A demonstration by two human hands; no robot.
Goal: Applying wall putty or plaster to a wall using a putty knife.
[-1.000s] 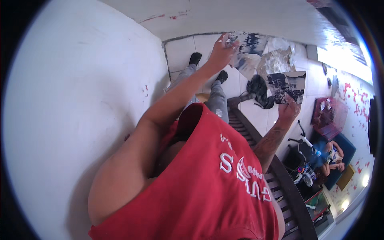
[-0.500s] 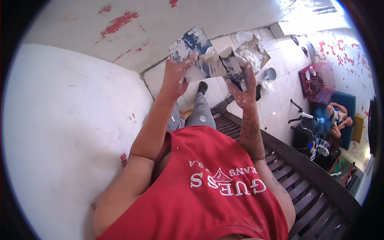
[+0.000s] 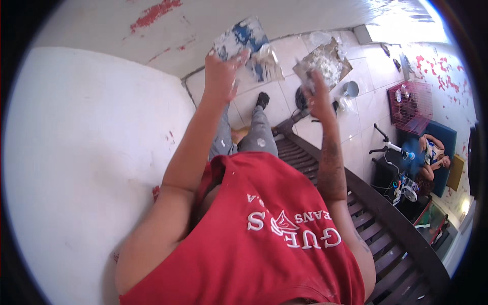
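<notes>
My left hand (image 3: pixel 222 76) is raised in front of the white wall (image 3: pixel 91 152) and grips a flat board (image 3: pixel 244 36) smeared with white and blue paste. To the right and a little lower, my right hand (image 3: pixel 317 97) is closed around a small flat tool (image 3: pixel 304 77); its blade is blurred. The two hands are apart, with the tiled floor (image 3: pixel 287 51) far below between them. My red shirt, grey trousers and one dark shoe (image 3: pixel 262 99) fill the middle of the view.
A dark slatted wooden structure (image 3: pixel 396 239) runs under me to the lower right. On the floor lie a brown board with white paste (image 3: pixel 325 61) and a small bucket (image 3: pixel 349 89). A pink cage (image 3: pixel 412 104), a fan (image 3: pixel 406 152) and a seated person (image 3: pixel 434 155) are at the right.
Both hands dropped slightly in view and drew apart. My right hand moved away from the smeared board toward the right. The view tilted, showing more of the room at the right.
</notes>
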